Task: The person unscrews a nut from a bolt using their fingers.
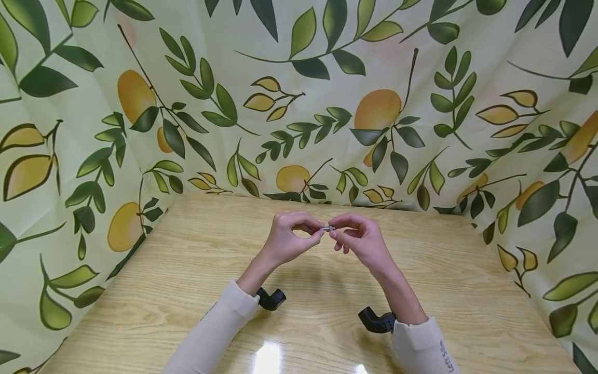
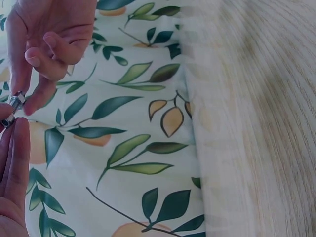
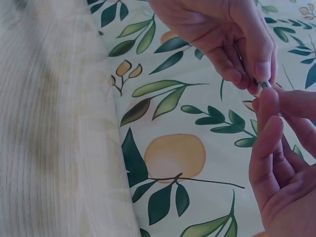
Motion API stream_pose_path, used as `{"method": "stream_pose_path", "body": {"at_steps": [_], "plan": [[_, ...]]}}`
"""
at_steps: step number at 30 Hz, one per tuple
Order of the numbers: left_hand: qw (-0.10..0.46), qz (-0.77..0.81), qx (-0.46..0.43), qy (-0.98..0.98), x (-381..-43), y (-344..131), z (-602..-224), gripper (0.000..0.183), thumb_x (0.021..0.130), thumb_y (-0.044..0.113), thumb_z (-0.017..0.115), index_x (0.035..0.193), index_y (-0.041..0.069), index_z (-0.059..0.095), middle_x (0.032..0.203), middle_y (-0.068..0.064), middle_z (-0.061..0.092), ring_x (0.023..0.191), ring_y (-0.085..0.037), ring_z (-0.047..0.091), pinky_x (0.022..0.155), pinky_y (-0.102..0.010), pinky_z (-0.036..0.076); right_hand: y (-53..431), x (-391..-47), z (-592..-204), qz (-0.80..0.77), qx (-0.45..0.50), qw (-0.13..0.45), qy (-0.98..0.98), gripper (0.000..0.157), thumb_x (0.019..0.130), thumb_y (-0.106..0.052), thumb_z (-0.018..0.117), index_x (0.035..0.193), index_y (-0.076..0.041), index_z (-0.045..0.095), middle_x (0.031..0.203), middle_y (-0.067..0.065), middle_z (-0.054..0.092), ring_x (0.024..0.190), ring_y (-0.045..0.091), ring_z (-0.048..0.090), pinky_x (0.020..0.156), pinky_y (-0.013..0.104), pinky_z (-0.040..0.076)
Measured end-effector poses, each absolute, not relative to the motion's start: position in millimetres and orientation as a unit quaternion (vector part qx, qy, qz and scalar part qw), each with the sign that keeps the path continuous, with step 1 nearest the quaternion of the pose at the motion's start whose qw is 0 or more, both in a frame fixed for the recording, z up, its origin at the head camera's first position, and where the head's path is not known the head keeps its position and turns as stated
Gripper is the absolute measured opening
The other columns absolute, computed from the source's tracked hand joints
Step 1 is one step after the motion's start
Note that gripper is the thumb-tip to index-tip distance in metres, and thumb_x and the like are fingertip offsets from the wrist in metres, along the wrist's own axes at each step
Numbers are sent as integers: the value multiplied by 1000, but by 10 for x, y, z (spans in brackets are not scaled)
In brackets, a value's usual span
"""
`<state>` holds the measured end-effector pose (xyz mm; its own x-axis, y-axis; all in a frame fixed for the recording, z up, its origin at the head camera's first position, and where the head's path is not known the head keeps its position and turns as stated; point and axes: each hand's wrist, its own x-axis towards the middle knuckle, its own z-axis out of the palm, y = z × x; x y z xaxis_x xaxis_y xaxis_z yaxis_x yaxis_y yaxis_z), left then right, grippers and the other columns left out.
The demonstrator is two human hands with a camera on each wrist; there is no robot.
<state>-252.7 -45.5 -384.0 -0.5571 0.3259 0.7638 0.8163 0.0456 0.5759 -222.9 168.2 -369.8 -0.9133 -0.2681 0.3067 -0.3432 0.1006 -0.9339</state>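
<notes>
A small metal bolt [image 1: 327,228] is held between both hands above the table. My left hand [image 1: 289,240] pinches one end with thumb and fingertips. From the other side my right hand [image 1: 363,243] pinches the opposite end, its lower fingers loosely bent. In the left wrist view the bolt [image 2: 16,103] shows a short threaded shank with a shiny hex part at each end, one at each hand; which is head and which is nut I cannot tell. Fingertips mostly hide the metal [image 3: 265,85] in the right wrist view.
Below the hands lies a light wood-grain table [image 1: 196,259]. A cloth [image 1: 322,88] printed with leaves and fruit hangs behind it and at both sides. Black curved wrist mounts, one on the left [image 1: 272,299] and one on the right [image 1: 376,320], jut inward under the forearms.
</notes>
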Motion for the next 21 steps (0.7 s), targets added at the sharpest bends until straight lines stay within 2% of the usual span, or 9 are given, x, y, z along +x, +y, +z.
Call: {"method": "stream_pose_path", "body": {"at_steps": [5,9,16,21], "plan": [[218,-554,-416,-687,-2520,-456,-3840,10,84,-5,77,91,2,79,85,-11,79,72,-15,76,68,-26,65,1684,-2235,-3686,616,202,5,-762,29,99,-11,68,125,3,67,98,-2,73,63,16,70,55,26,57],[224,-551,-417,-687,-2519,-459,-3843,11,84,-6,77,92,2,79,85,-12,79,72,-16,76,68,-25,65,1674,-2247,-3682,608,195,-12,-769,30,103,-17,63,124,3,68,93,-1,75,64,14,69,56,25,57],[220,-553,-418,-686,-2510,-451,-3833,9,84,-5,77,91,1,79,85,-12,79,72,-15,76,68,-26,65,1667,-2224,-3678,628,198,7,-753,26,98,-6,68,121,6,67,98,-3,72,64,15,70,56,25,57],[217,-552,-415,-690,-2510,-458,-3835,9,85,-4,77,91,2,79,86,-11,79,73,-14,76,69,-26,65,1677,-2214,-3668,629,205,9,-750,32,98,-6,68,128,5,64,100,-3,72,64,15,70,55,26,57]]}}
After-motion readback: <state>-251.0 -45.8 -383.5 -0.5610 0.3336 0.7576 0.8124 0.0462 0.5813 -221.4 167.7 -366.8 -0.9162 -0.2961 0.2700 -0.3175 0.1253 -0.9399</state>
